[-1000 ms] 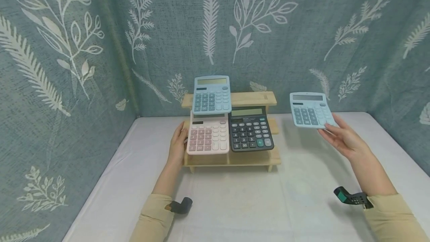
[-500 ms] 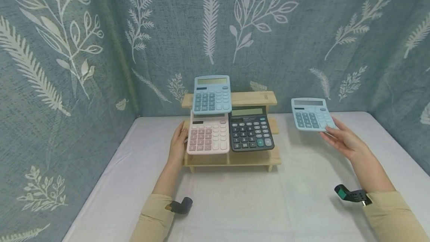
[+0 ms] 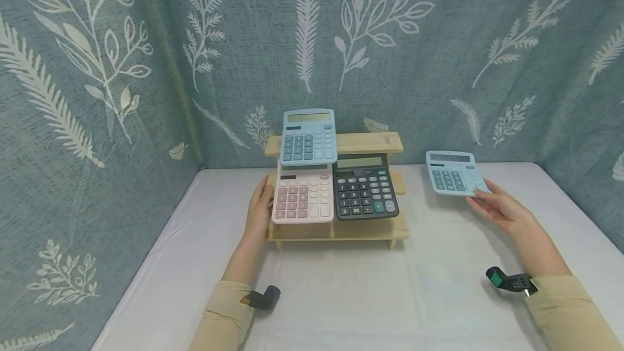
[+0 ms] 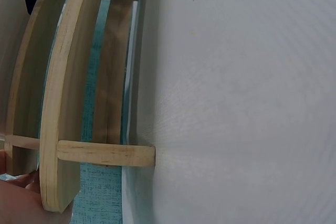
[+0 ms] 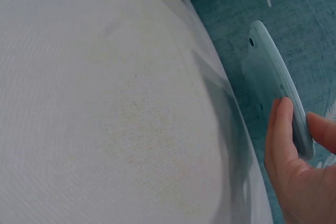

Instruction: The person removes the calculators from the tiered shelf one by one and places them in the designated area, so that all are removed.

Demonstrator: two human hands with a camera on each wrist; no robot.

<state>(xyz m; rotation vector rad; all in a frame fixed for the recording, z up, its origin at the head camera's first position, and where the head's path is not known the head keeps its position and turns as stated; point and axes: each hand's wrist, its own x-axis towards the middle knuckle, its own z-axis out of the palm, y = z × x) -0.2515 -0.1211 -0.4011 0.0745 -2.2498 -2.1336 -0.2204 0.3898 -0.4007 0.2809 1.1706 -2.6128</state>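
My right hand pinches a light blue calculator by its lower right corner, between thumb and fingers. In the right wrist view that calculator appears edge-on, above the table with its shadow below. At the left, my left hand grips the side of a wooden tiered rack; in the left wrist view the fingers partly vanish behind the rack's board. On the rack lean a pink calculator, a black calculator beside it, and a second light blue calculator higher up on the left.
A white cloth covers the table. Teal curtain fabric with white leaf prints stands behind and along the sides. The top board's right part is bare. Black wrist cameras sit at both sleeves.
The light blue calculator in my right hand has come down and slightly to the right, toward the table. My left hand stays on the rack, which has not shifted.
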